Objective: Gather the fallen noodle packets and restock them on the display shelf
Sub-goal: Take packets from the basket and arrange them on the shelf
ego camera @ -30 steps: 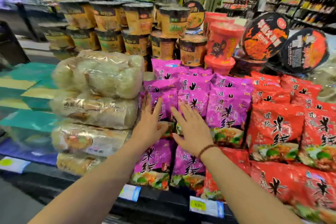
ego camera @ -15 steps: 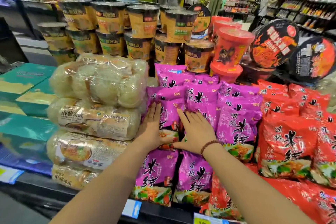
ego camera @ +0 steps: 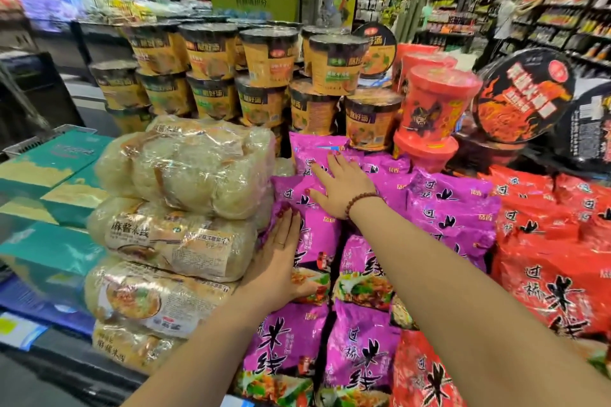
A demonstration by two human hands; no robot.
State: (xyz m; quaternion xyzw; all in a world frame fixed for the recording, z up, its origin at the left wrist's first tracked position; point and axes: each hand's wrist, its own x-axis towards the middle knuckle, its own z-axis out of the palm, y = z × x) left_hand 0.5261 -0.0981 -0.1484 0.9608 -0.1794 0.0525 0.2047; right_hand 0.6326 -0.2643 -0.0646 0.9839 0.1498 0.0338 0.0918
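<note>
Head camera looked down past a dark display shelf edge (ego camera: pixel 66 373) at glossy purple plastic noodle packets (ego camera: pixel 360 350) stacked in rows at the middle. The left hand (ego camera: pixel 277 261) lay flat with fingers straight, pressed on a purple packet just beside clear-wrapped bundles of pale rice noodles (ego camera: pixel 178 241), gripping nothing. The right hand (ego camera: pixel 340 185), wearing a brown bead bracelet (ego camera: pixel 360 201), rested higher up, fingers spread flat on the upper purple packets, holding nothing. To the right lay red plastic noodle packets (ego camera: pixel 545 274). Behind stood orange paper noodle cups (ego camera: pixel 267 56) and tall red noodle cups (ego camera: pixel 433 99).
</note>
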